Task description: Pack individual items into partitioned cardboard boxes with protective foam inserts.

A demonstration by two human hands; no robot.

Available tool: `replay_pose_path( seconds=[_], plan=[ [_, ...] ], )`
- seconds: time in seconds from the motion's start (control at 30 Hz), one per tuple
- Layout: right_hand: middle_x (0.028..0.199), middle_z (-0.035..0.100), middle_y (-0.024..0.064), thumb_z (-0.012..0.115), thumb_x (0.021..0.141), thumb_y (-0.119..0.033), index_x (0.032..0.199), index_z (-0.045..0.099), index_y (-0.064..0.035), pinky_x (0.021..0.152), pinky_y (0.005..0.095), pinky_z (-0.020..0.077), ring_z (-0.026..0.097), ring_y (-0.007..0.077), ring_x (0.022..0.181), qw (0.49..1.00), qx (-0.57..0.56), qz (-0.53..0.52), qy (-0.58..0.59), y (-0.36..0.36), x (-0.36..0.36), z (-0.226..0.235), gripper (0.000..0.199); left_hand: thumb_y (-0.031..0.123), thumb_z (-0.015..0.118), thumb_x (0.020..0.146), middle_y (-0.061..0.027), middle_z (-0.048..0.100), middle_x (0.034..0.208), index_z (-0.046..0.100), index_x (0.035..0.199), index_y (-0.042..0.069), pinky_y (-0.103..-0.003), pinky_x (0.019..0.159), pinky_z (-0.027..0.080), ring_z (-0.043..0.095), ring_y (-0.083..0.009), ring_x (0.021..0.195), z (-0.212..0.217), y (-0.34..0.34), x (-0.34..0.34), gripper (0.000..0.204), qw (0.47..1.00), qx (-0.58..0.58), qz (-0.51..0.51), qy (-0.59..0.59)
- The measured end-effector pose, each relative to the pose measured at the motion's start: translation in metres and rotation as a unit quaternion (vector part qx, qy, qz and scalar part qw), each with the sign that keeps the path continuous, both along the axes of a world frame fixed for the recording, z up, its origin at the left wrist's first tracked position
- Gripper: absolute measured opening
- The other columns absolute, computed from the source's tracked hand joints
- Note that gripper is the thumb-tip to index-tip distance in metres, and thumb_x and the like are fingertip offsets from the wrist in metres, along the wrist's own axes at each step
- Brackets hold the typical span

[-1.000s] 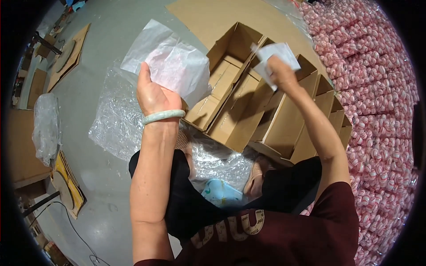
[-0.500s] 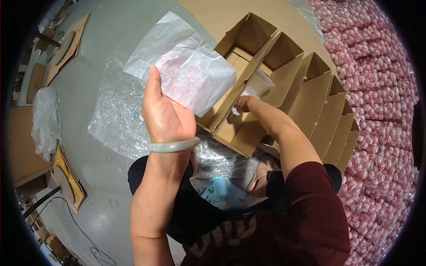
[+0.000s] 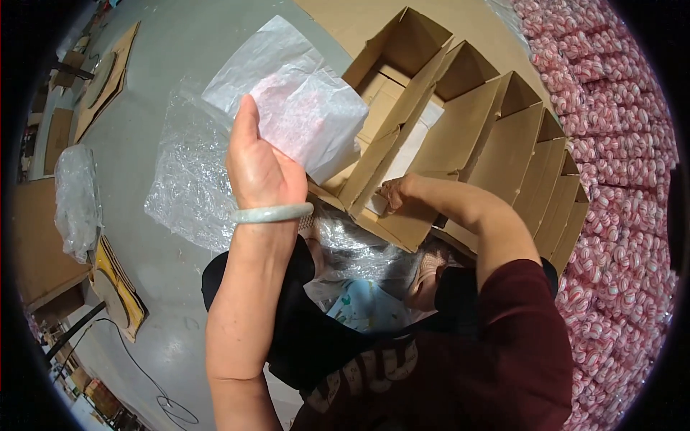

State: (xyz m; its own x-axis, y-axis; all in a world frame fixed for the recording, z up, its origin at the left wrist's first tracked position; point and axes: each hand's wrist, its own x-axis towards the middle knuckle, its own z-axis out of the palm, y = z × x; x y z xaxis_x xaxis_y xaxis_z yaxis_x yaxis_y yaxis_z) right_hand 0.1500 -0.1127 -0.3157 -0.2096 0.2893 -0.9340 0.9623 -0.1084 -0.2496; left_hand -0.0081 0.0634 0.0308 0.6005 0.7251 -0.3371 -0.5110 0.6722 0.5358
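Observation:
My left hand (image 3: 267, 169) holds a stack of thin white paper sheets (image 3: 302, 108) up in front of me, thumb on the near side and the fingers hidden behind; pinkish colour shows through the paper. A bangle circles that wrist. My right hand (image 3: 395, 192) reaches into the second cardboard box (image 3: 453, 136) of a row, its fingers apart at the near end of a white paper sheet (image 3: 418, 144). That sheet lies flat along the box's bottom. Left of it, the first cardboard box (image 3: 417, 43) has a bare brown bottom.
Several more open cardboard boxes (image 3: 532, 172) nest closely to the right. Beyond them, rows of pink-and-white wrapped balls (image 3: 611, 194) fill the right side. Clear plastic film (image 3: 190, 165) lies on the grey floor at left, near a plastic bundle (image 3: 75, 201). A cable (image 3: 136, 363) trails at lower left.
The sheet near my right hand has gone from bunched and raised to flat in the second box. My right hand has moved slightly nearer me; my left still holds its stack.

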Motion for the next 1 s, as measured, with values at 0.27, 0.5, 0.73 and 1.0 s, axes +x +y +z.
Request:
replay_pose_path(
  seconds=[0.27, 0.5, 0.73, 1.0],
  plan=[
    [0.081, 0.066, 0.0057, 0.068, 0.083, -0.029, 0.099, 0.069, -0.0039, 0.068, 0.0301, 0.0492, 0.062, 0.0134, 0.079, 0.903, 0.138, -0.338, 0.226, 0.038, 0.045, 0.274, 0.030, 0.021, 0.048, 0.096, -0.0126, 0.061, 0.111, 0.057, 0.110, -0.005, -0.033, 0.093, 0.044, 0.057, -0.0196, 0.104, -0.036, -0.005, 0.012, 0.031, 0.995, 0.045, -0.080, 0.031],
    [0.134, 0.045, 0.0114, 0.083, 0.065, -0.033, 0.145, 0.028, -0.0071, 0.100, 0.0338, 0.0394, 0.046, 0.0231, 0.121, 0.617, 0.496, -0.476, 0.384, 0.080, 0.066, 0.332, 0.101, 0.014, 0.048, 0.089, -0.0079, 0.064, 0.089, 0.063, 0.097, -0.003, -0.028, 0.076, 0.046, 0.058, -0.0146, 0.082, -0.039, -0.019, 0.029, 0.024, 0.966, 0.187, -0.103, 0.145],
    [0.094, 0.066, 0.0148, 0.075, 0.073, -0.033, 0.116, 0.060, -0.0035, 0.080, 0.0364, 0.0493, 0.063, 0.0238, 0.089, 0.790, 0.465, -0.320, 0.238, 0.094, 0.077, 0.315, 0.054, 0.018, 0.052, 0.090, -0.0055, 0.063, 0.090, 0.062, 0.103, -0.001, -0.027, 0.074, 0.045, 0.057, -0.0130, 0.081, -0.083, -0.020, 0.050, 0.025, 0.952, 0.203, -0.169, 0.153],
    [0.080, 0.065, 0.0069, 0.068, 0.079, -0.019, 0.091, 0.065, 0.0014, 0.065, 0.0321, 0.0479, 0.059, 0.0150, 0.074, 0.621, 0.615, -0.478, -0.083, 0.071, 0.249, 0.172, 0.024, 0.015, 0.056, 0.088, -0.0213, 0.038, 0.139, 0.034, 0.140, 0.004, -0.035, 0.103, 0.032, 0.038, -0.0262, 0.128, -0.103, -0.030, 0.061, 0.058, 0.941, 0.243, -0.122, 0.203]
  ],
)
